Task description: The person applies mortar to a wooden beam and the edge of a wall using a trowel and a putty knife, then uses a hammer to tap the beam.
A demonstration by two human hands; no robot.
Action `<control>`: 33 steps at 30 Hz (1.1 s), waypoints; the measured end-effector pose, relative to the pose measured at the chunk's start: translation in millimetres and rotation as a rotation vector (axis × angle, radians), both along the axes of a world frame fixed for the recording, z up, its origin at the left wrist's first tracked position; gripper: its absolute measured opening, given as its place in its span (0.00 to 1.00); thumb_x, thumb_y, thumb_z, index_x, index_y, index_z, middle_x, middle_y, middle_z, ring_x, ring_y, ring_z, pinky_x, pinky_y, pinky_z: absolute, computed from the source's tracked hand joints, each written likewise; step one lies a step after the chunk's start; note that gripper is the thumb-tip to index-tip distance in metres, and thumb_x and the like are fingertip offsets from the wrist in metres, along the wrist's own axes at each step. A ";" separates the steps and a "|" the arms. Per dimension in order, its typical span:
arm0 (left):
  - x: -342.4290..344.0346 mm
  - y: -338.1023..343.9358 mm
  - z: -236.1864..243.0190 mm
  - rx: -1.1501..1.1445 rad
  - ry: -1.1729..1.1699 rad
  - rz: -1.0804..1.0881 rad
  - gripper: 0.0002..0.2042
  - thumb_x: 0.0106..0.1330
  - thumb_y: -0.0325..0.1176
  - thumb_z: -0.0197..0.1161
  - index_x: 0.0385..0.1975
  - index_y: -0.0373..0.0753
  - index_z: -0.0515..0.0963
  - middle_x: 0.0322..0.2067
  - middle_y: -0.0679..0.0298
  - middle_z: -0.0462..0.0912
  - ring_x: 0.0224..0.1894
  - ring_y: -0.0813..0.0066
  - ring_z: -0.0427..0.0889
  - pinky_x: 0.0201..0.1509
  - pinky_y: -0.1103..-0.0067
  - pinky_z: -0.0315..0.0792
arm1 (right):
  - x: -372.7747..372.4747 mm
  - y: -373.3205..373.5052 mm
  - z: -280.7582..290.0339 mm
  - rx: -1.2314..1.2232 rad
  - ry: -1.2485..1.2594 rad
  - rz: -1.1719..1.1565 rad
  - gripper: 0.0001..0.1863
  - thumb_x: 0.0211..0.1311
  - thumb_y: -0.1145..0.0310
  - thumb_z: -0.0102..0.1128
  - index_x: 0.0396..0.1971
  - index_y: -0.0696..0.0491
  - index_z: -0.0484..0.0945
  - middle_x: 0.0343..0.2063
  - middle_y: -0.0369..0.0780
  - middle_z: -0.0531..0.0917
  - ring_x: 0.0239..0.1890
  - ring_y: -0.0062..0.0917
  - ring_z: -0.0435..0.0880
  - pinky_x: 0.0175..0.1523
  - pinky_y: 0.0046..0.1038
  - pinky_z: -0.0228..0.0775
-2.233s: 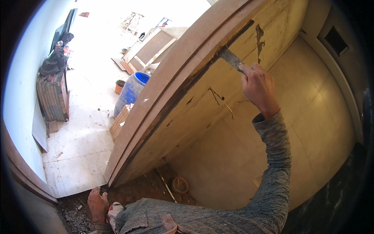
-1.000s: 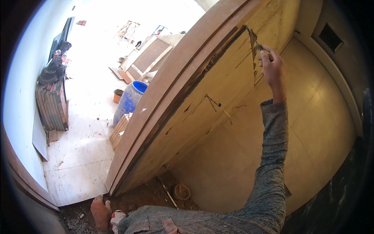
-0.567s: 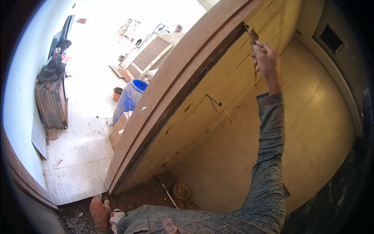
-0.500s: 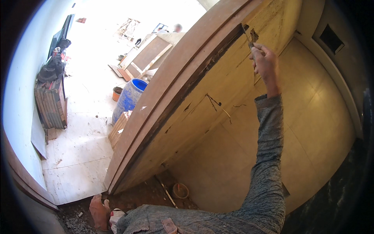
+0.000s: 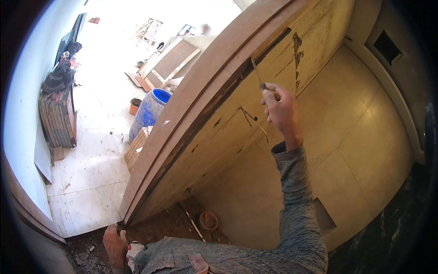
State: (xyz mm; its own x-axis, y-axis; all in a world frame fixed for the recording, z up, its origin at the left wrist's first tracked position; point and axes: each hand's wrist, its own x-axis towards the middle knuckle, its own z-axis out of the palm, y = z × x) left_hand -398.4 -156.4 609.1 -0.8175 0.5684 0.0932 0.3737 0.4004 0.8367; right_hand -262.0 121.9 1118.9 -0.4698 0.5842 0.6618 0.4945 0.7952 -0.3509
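Note:
My right hand (image 5: 280, 107) is closed around the handle of a thin-shafted hand tool (image 5: 257, 71); its exact kind is unclear. The tip touches the dark gap (image 5: 235, 82) between the brown wooden door frame (image 5: 200, 91) and the rough yellowish wall (image 5: 278, 68). Low at the left, my left hand (image 5: 115, 244) is beside the foot of the frame, thumb apart from the fingers, with nothing visible in it. A bent wire (image 5: 248, 114) sticks out of the wall below my right hand.
Beyond the frame stand a blue drum (image 5: 149, 114), an orange bucket (image 5: 135, 106) and a stack of boards (image 5: 57, 121) with dark bags. Down on the dark floor are a round basin (image 5: 208, 221) and a stick (image 5: 191, 221). A tiled wall (image 5: 346, 137) rises at right.
My right hand and the tool have moved down and left along the gap, away from its upper end. My left hand has barely shifted.

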 end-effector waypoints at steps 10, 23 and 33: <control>2.2 0.8 -8.5 0.022 0.045 -0.034 0.18 0.56 0.26 0.68 0.47 0.25 0.79 0.46 0.42 0.82 0.51 0.46 0.80 0.58 0.63 0.73 | 7.6 10.4 -43.7 0.089 -0.052 0.018 0.16 0.68 0.67 0.57 0.49 0.62 0.80 0.21 0.40 0.80 0.22 0.20 0.76 0.30 0.26 0.70; 2.1 0.4 -7.5 0.000 0.036 -0.053 0.19 0.57 0.26 0.67 0.48 0.25 0.78 0.47 0.44 0.82 0.52 0.47 0.80 0.59 0.63 0.73 | 7.4 3.2 -84.5 0.155 -0.127 -0.010 0.17 0.68 0.65 0.56 0.48 0.62 0.80 0.29 0.51 0.84 0.30 0.35 0.85 0.39 0.32 0.76; 2.7 1.8 -6.7 0.000 0.001 -0.041 0.19 0.57 0.27 0.68 0.48 0.27 0.79 0.48 0.44 0.82 0.53 0.48 0.80 0.60 0.64 0.72 | 8.4 -5.9 -128.3 0.104 -0.160 -0.010 0.16 0.68 0.66 0.56 0.48 0.60 0.80 0.33 0.55 0.84 0.34 0.42 0.87 0.40 0.35 0.77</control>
